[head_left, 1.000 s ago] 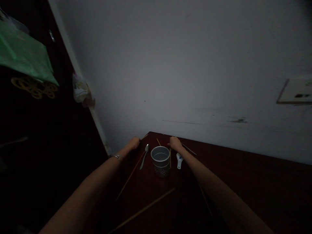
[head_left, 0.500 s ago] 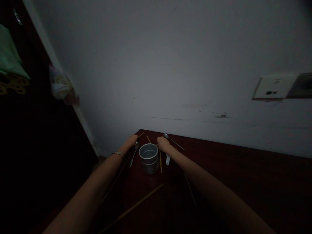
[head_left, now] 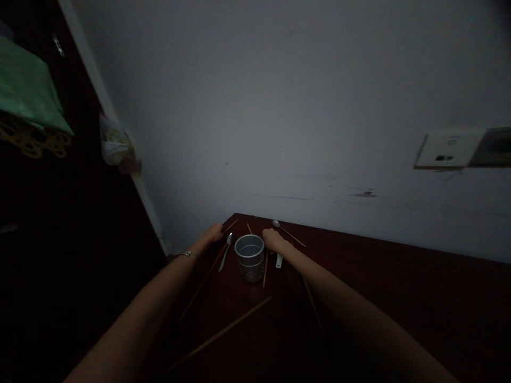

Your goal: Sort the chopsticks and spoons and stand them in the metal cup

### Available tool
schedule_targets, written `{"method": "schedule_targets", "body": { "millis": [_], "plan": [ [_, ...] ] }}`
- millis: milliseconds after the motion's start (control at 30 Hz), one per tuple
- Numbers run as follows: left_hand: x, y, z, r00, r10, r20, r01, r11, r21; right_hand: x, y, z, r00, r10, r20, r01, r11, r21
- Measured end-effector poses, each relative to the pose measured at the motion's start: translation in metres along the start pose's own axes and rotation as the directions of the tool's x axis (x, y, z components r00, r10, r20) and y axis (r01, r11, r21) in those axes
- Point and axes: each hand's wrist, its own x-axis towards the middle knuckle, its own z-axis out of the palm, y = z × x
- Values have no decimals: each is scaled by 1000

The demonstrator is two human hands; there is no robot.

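A perforated metal cup point(head_left: 249, 257) stands near the far corner of a dark red table point(head_left: 399, 298). My left hand point(head_left: 213, 233) lies curled to the cup's left, on a long wooden chopstick point(head_left: 202, 282) that runs under it, beside a metal spoon point(head_left: 225, 251). On the cup's right my right hand point(head_left: 273, 240) rests with its fingers curled, over a small white spoon point(head_left: 279, 261) and next to a short chopstick point(head_left: 265, 276). What the right fingers hold is hidden. Another metal spoon point(head_left: 288, 232) lies behind that hand.
More chopsticks point(head_left: 223, 332) lie loose on the table in front of the cup and under my right forearm. A grey wall with a socket plate point(head_left: 443, 150) rises right behind the table. A dark cabinet with a green cloth point(head_left: 27, 90) stands at left.
The view has swung a little; both hands stay curled beside the cup in about the same places. Nothing on the table has visibly moved.
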Motion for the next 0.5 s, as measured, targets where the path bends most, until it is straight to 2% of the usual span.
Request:
{"method": "schedule_targets", "body": {
  "millis": [167, 300, 500],
  "plan": [
    [-12, -5, -2, 1000, -29, -3, 29, 999, 16, -10, -1, -5, 999, 16, 49, -15, 1000, -8],
    [-17, -2, -2, 999, -35, -4, 35, 999, -3, -18, 2, -13, 999, 6, 36, -6, 1000, -10],
    [-15, 6, 1, 997, -55, -58, 54, 998, -20, -49, 35, -33, 1000, 27, -13, -27, 1000, -6]
  ]
}}
